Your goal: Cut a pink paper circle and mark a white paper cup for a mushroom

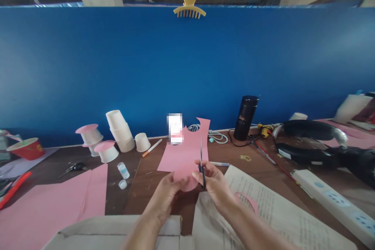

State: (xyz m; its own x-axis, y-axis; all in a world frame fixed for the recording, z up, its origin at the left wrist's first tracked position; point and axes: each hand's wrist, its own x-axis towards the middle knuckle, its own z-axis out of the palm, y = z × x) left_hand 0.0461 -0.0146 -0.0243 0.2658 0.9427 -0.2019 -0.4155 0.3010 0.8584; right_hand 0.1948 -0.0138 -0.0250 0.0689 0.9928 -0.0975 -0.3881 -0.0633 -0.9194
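My left hand (165,192) pinches a round piece of pink paper (186,176) by its left side, thumb on top. In my right hand (215,183) are scissors (202,172) with dark handles, their blades pointing up and away from me. The right fingers also reach the right edge of the round piece. Just beyond lies a larger pink sheet (187,152) with curved cut-outs along its far edge. Under my right forearm, a pink scrap (252,202) rests on printed paper (275,207).
Stacked white paper cups (118,129), pink-topped cups (107,151) and a small bottle (123,170) stand left. Pink sheets (58,195) cover the left front. A black flask (246,119), headphones (307,129) and a power strip (336,203) occupy the right. A blue partition (187,66) closes the back.
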